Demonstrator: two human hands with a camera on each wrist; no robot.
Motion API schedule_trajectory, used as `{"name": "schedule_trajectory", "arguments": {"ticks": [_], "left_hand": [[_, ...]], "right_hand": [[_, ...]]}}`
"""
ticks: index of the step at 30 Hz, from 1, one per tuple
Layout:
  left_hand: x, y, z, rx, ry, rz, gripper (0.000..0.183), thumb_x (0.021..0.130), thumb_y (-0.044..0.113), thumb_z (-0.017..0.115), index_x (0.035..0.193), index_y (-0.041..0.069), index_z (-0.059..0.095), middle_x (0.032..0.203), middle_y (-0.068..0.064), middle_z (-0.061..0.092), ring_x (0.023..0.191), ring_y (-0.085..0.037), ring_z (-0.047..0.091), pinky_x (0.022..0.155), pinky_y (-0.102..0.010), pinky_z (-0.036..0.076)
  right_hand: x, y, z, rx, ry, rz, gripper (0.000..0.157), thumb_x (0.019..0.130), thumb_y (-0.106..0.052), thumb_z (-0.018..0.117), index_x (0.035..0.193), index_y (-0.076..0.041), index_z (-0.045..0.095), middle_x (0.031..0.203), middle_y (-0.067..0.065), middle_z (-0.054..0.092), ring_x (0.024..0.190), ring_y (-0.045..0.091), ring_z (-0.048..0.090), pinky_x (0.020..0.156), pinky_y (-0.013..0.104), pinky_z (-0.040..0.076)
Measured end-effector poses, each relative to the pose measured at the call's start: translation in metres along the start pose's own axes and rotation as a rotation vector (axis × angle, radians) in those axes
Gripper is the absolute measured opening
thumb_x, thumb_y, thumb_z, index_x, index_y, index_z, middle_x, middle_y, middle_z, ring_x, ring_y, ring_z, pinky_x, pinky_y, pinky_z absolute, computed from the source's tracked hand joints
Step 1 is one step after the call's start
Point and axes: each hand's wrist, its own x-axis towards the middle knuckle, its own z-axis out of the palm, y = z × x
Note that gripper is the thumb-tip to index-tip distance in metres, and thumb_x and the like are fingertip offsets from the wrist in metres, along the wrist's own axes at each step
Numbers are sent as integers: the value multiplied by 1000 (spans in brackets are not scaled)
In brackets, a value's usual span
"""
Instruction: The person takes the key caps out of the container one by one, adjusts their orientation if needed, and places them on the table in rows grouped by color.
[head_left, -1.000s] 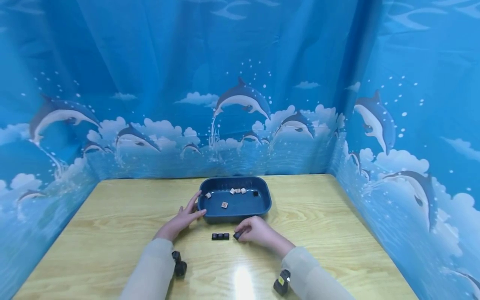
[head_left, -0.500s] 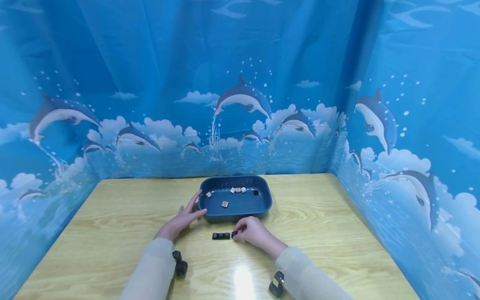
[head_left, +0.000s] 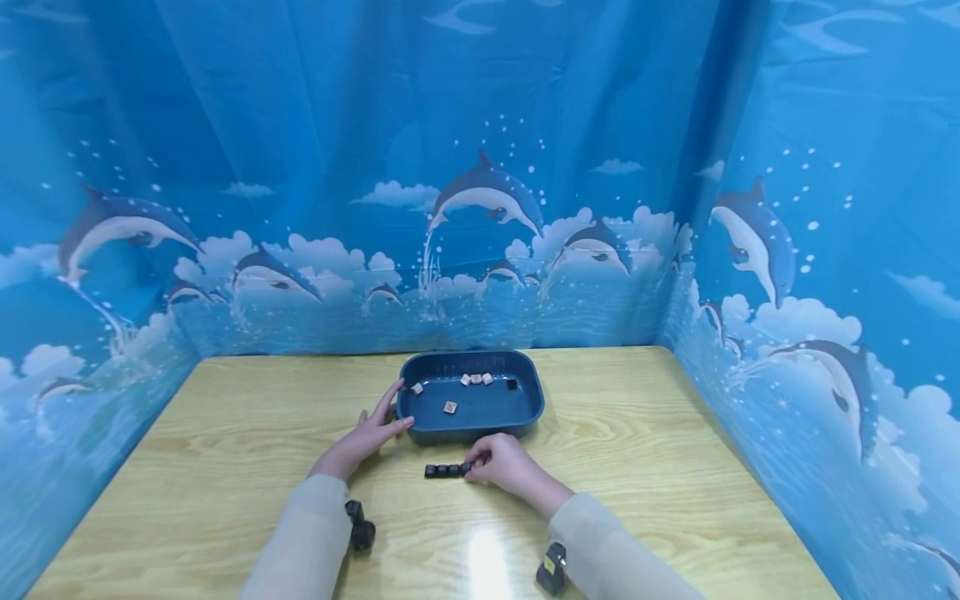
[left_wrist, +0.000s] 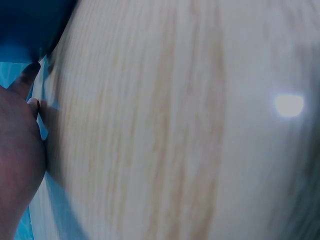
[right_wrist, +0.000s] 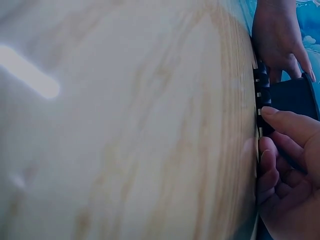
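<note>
Thumb and fingers of my right hand (head_left: 506, 461) pinch a small black cube (head_left: 467, 469), at the right end of a short row of like black cubes (head_left: 442, 471) on the table. In the right wrist view its thumb presses on the end of that row. My left hand (head_left: 363, 442) has its fingers spread against the left side of a dark blue tray (head_left: 468, 436), the fingertips at the rim. Inside the tray lie several small white cubes (head_left: 450, 407) with marks on them and one black cube (head_left: 512, 384).
The wood-grain table (head_left: 262, 417) reaches back to a blue dolphin-print curtain (head_left: 337, 250), which also hangs along both sides. The row of cubes lies just in front of the tray. Black wrist cameras (head_left: 552, 568) are strapped at both sleeves.
My right hand has moved slightly left with its black cube, closing the gap to the row. The cube has straightened from a tilted position. My left hand stays at the tray.
</note>
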Motion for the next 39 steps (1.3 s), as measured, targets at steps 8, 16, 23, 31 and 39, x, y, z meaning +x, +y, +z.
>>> {"name": "schedule_trajectory", "arguments": {"ticks": [8,16,23,31,39], "left_hand": [[0,0,0,5,-6,11,83,97,42,58,158,33,2,157,-25,18,145,-42,-2,108,-55,-23],[-1,2,0,12,-2,-1,83,97,42,58,158,32,2,156,-26,19,143,-45,-13,107,-59,-23],[-3,3,0,12,-8,12,83,97,42,58,158,32,2,156,-26,19,142,-46,-14,107,-58,-23],[-3,2,-1,14,-12,19,82,98,41,57,158,31,2,156,-25,19,144,-44,-9,108,-56,-24],[-3,3,0,17,-2,2,83,97,43,58,158,32,2,156,-26,19,143,-44,-13,107,-57,-24]], "right_hand": [[0,0,1,1,2,6,16,73,-11,85,84,-11,74,70,-8,60,65,7,53,60,23,47],[-1,0,2,-11,-5,12,16,73,-11,85,84,-12,73,69,-8,59,64,8,52,59,23,46],[0,1,1,-8,-16,20,17,73,-12,85,85,-13,73,69,-8,60,65,7,53,60,23,46],[-7,-6,-14,42,-63,-22,21,74,-7,83,93,-6,74,74,-6,64,69,8,58,64,23,52],[-15,-22,-46,17,-76,-61,22,81,-7,79,102,-3,74,80,-7,65,73,11,59,65,25,52]]}}
